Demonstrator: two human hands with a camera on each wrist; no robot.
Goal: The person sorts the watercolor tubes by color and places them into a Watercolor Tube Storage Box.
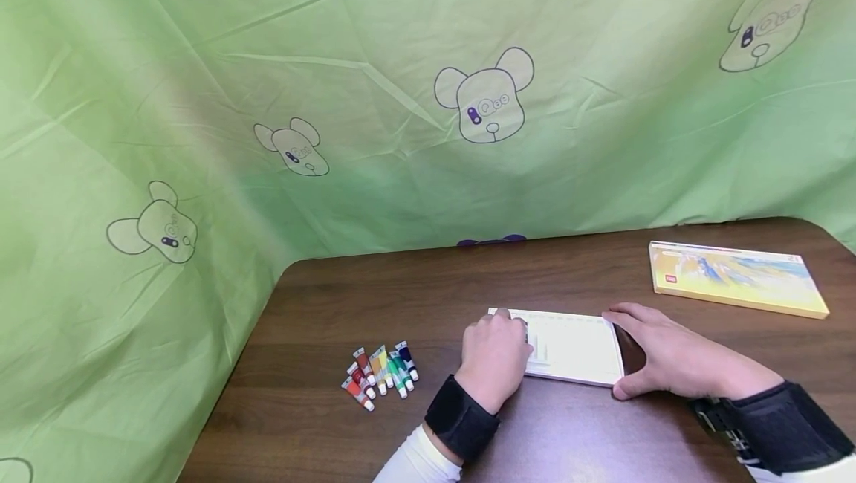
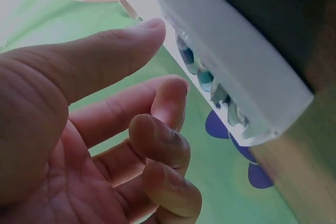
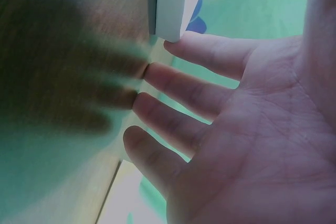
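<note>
A shallow white tray [image 1: 575,345] lies on the table between both hands. Over its left end is my left hand [image 1: 496,353], its fingers loosely bent; in the left wrist view the thumb and fingers [image 2: 170,103] stand apart with nothing between them. Several small tubes [image 2: 205,80] with blue and green parts show along the tray there. My right hand [image 1: 662,353] holds the tray's right end, thumb at the near corner and index finger at the far corner. In the right wrist view its other fingers [image 3: 173,121] reach straight toward the table.
Several small paint tubes [image 1: 379,371] in red, orange, yellow, green and dark blue, with white caps, lie left of the tray. A flat yellow box [image 1: 738,279] rests at the back right of the brown table [image 1: 334,297]. A green curtain [image 1: 374,96] hangs behind.
</note>
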